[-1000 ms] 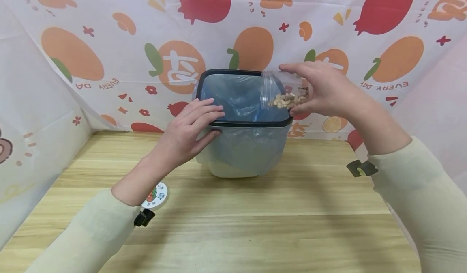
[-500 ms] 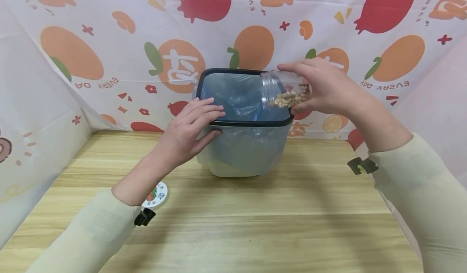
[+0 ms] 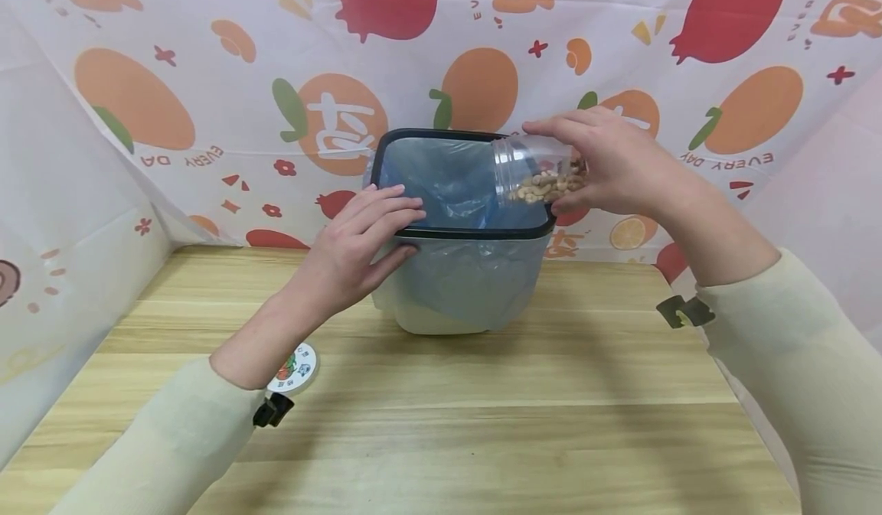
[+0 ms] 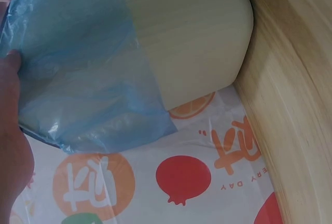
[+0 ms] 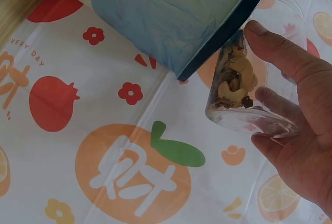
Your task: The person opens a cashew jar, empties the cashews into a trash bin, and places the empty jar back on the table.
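A trash can (image 3: 448,316) with a black rim and a blue liner bag (image 3: 441,171) stands upright at the back of the table. My left hand (image 3: 351,243) grips its near-left rim, fingers over the inside and thumb outside; the left wrist view shows the thumb against the bag. In my right hand (image 3: 606,163) is a clear jar (image 3: 506,164), held on its side with its lidless mouth over the can's right part. Cashews (image 3: 544,187) and some dark bits lie along the jar's lower wall. The right wrist view shows the jar (image 5: 270,123) by the rim, with fingers and thumb around it.
A round white lid (image 3: 298,369) with a printed picture lies on the wooden table (image 3: 448,438), partly behind my left forearm. Fruit-printed cloth (image 3: 413,79) rises close behind the can and along both sides.
My right hand and the jar have shifted very slightly up and right. The cashews stay inside the jar. My left hand and the trash can keep their places.
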Tool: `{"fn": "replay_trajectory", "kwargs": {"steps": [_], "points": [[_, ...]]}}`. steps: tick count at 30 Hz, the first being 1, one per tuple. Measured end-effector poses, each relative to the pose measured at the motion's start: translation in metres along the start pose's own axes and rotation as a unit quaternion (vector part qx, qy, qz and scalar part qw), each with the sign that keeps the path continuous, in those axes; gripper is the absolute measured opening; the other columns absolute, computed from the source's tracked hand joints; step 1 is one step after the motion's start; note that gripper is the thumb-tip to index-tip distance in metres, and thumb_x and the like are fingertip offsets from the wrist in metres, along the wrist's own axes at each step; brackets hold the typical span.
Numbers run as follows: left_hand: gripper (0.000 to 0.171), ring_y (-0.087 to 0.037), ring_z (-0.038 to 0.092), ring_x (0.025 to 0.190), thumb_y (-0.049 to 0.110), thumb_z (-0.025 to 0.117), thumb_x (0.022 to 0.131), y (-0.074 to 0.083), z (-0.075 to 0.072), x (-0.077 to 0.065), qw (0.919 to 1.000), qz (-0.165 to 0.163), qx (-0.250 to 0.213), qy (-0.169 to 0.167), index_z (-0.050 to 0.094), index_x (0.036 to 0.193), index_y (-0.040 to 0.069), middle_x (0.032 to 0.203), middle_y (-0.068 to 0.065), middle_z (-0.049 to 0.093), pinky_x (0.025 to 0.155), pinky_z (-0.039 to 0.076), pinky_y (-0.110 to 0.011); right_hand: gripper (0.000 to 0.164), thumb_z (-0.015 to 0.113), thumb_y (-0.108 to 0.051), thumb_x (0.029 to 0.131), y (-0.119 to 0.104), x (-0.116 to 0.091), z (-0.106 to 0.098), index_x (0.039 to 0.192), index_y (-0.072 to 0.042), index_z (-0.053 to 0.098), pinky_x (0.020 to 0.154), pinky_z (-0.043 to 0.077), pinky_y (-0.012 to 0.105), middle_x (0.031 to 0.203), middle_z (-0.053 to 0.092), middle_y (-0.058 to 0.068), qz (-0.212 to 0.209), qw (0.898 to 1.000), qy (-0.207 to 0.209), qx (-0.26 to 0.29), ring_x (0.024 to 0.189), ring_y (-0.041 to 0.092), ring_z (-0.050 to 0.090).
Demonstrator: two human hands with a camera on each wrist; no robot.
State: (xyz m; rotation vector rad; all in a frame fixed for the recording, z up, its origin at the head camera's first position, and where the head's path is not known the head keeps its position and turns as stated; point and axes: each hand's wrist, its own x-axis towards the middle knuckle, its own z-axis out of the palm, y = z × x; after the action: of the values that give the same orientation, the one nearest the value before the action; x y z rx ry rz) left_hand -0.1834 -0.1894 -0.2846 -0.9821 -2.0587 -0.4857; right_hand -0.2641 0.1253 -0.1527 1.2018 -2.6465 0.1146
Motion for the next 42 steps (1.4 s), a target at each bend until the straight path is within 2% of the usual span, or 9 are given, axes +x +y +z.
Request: {"fn": "replay_trajectory", "kwargs": {"steps": [9, 20, 32, 37, 42], "points": [[0.055, -0.022, 0.036, 0.131, 0.014, 0.077, 0.074, 0.002, -0.002, 0.001, 0.9999, -0.004, 0.009, -0.011, 0.056, 0.124, 0.007, 0.133, -0.007, 0.050, 0.107, 0.027, -0.046, 0.095, 0.088, -0.021, 0.057, -0.002, 0.000, -0.001, 0.139, -0.031, 0.040, 0.084, 0.040, 0.053, 0.134, 0.047, 0.006, -0.001, 1.000, -0.001, -0.001, 0.116, 0.031, 0.040], [0.056, -0.024, 0.037, 0.130, 0.015, 0.077, 0.074, 0.002, -0.003, -0.001, 0.9998, -0.006, 0.012, -0.012, 0.056, 0.125, 0.007, 0.133, -0.007, 0.051, 0.107, 0.027, -0.046, 0.095, 0.088, -0.021, 0.057, -0.004, 0.002, -0.003, 0.139, -0.029, 0.040, 0.086, 0.039, 0.054, 0.134, 0.047, 0.006, -0.019, 1.000, 0.006, -0.014, 0.115, 0.030, 0.040], [0.059, -0.022, 0.036, 0.131, 0.016, 0.075, 0.076, 0.002, 0.002, 0.006, 0.9999, 0.004, 0.010, -0.013, 0.052, 0.130, 0.009, 0.132, -0.007, 0.051, 0.107, 0.027, -0.045, 0.095, 0.087, -0.021, 0.059, -0.003, -0.003, -0.009, 0.140, -0.031, 0.038, 0.087, 0.039, 0.052, 0.135, 0.047, 0.005, -0.014, 1.000, -0.005, -0.023, 0.116, 0.031, 0.040], [0.058, -0.025, 0.039, 0.128, 0.015, 0.076, 0.075, 0.002, 0.000, 0.003, 0.9998, 0.000, 0.015, -0.009, 0.054, 0.128, 0.007, 0.131, -0.007, 0.052, 0.107, 0.027, -0.046, 0.094, 0.087, -0.023, 0.060, -0.007, 0.001, -0.009, 0.139, -0.032, 0.038, 0.085, 0.041, 0.053, 0.134, 0.047, 0.004, -0.015, 1.000, -0.006, -0.016, 0.116, 0.030, 0.039], [0.059, -0.023, 0.037, 0.130, 0.016, 0.076, 0.075, 0.001, -0.003, 0.001, 0.9997, -0.008, 0.019, -0.015, 0.053, 0.129, 0.007, 0.133, -0.007, 0.051, 0.107, 0.027, -0.045, 0.092, 0.087, -0.026, 0.059, -0.011, 0.005, -0.009, 0.138, -0.033, 0.039, 0.083, 0.042, 0.055, 0.134, 0.047, 0.003, -0.011, 1.000, -0.012, -0.016, 0.117, 0.029, 0.038]]}}
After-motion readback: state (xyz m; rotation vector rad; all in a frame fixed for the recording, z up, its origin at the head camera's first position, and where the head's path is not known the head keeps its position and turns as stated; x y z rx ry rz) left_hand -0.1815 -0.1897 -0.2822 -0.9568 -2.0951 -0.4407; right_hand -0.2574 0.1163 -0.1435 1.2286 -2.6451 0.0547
